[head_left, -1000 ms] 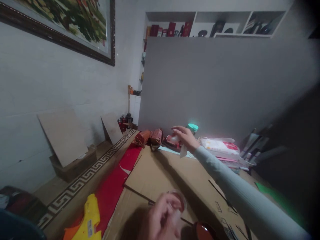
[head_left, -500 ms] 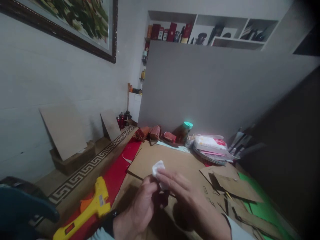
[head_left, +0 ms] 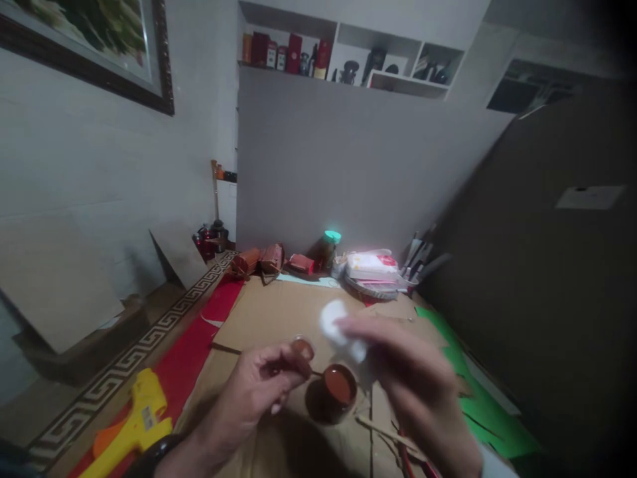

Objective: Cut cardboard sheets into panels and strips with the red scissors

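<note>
1. Fingers of the left hand (head_left: 259, 388) pinch a small brown-stained cap (head_left: 302, 348), held just above the cardboard sheet (head_left: 279, 318).
2. The right hand (head_left: 408, 378) (blurred) grips a white tissue wad (head_left: 334, 322) at its fingertips, just beside the cap.
3. A small pot of brown paint (head_left: 337, 392) stands open on the cardboard between both hands.
4. A yellow glue gun (head_left: 134, 425) lies on the red strip (head_left: 189, 352), well left.

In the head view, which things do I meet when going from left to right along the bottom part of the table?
Yellow glue gun → left hand → brown pot → right hand → green sheet.
</note>
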Demonstrator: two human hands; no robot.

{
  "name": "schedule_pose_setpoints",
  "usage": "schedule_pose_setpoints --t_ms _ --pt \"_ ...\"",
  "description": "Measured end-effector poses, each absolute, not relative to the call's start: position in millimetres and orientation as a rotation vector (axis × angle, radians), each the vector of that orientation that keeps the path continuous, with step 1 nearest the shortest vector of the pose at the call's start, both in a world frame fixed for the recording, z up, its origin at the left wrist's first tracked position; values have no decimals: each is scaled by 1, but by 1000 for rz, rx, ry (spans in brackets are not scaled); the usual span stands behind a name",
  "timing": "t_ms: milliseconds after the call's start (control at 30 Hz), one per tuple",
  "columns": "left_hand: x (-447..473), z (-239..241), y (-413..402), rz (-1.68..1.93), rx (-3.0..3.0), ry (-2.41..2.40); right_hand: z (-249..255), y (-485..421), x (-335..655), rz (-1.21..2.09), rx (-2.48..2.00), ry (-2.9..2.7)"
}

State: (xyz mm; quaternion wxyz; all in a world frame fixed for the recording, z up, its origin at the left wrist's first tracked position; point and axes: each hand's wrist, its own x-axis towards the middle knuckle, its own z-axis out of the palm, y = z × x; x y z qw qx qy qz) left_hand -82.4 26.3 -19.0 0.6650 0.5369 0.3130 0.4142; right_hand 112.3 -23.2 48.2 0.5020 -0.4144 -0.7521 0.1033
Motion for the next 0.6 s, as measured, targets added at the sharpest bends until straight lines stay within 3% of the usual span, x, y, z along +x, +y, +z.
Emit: schedule_pose_setpoints --t_ms 200,600 --pt "-86 -25 37 884 1462 950 63 -32 196 -31 -1565 -1534" --pt "-116 -45 56 581 2402 1611 -6 -28 240 215 -1899 -2149"
